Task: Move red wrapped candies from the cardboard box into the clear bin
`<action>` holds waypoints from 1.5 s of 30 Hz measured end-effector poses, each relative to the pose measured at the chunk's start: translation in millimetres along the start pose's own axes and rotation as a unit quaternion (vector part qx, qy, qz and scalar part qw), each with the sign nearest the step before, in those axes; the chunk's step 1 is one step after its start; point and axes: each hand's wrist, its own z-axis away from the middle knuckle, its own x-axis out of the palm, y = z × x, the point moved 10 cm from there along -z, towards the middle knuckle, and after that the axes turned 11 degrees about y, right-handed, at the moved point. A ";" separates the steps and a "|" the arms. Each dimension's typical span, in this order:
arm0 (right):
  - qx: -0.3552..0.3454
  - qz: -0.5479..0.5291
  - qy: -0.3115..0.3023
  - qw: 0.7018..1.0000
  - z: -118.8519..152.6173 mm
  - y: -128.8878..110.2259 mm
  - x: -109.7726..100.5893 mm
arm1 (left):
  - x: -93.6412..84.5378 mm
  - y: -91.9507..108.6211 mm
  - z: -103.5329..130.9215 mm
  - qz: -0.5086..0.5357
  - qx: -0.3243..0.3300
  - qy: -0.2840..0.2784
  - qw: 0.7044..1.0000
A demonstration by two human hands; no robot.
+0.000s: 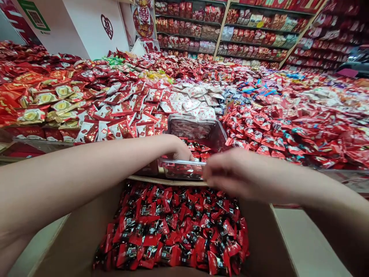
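Cardboard box (75,238) at 6 o'clock, full of red-black sweets (175,227); clear tray (184,169) at 12, part-filled, left hand (180,152) inside, grip hidden; right hand (227,173) blurred, grip untellable.

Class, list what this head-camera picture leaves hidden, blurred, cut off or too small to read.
- Left hand: its fingers are hidden inside the clear plastic tray; its grip is unclear.
- Right hand: motion-blurred, so any hold cannot be told.
- Open cardboard box of red-and-black wrapped sweets: cut off by the bottom edge.
- Wrapper print: too small to read.
- Back shelves: packets too small to identify.
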 end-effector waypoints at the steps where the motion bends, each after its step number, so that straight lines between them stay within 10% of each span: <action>1: -0.016 -0.052 -0.048 0.997 10.4 -6.3 19.6 | 2.9 0.9 0.9 0.001 0.001 -0.016 1.000; 4: 0.018 -0.086 -0.138 0.986 17.9 7.7 94.2 | 9.7 5.1 5.1 -0.005 0.001 -0.057 0.998; 8: 0.184 0.020 -0.094 0.978 -11.3 71.4 170.8 | 8.5 9.9 10.1 -0.017 -0.002 -0.057 0.998; 13: 0.210 0.014 -0.093 0.973 -23.3 83.9 204.4 | 11.2 8.3 15.5 -0.007 -0.019 -0.062 0.998; 20: 0.096 -0.101 -0.008 0.990 9.2 36.9 125.9 | 11.9 9.0 12.3 -0.002 -0.017 -0.056 0.998; 24: 0.160 -0.296 0.071 0.939 26.5 37.0 66.7 | 11.0 8.1 9.4 -0.010 -0.005 -0.053 0.998; 32: 0.181 -0.454 0.145 0.860 24.6 46.6 36.1 | 13.2 10.5 14.8 -0.017 -0.007 -0.057 0.998; 38: 0.136 -0.348 0.212 0.903 18.5 47.8 -0.7 | 14.5 11.4 15.7 -0.023 -0.004 -0.064 0.998; 42: 0.126 -0.081 0.324 0.934 14.6 50.2 -57.2 | 11.7 14.9 17.1 -0.034 0.005 -0.058 0.998; 45: 0.142 0.026 0.297 0.944 -1.7 55.7 -68.9 | 10.3 16.2 19.0 -0.039 0.002 -0.055 0.998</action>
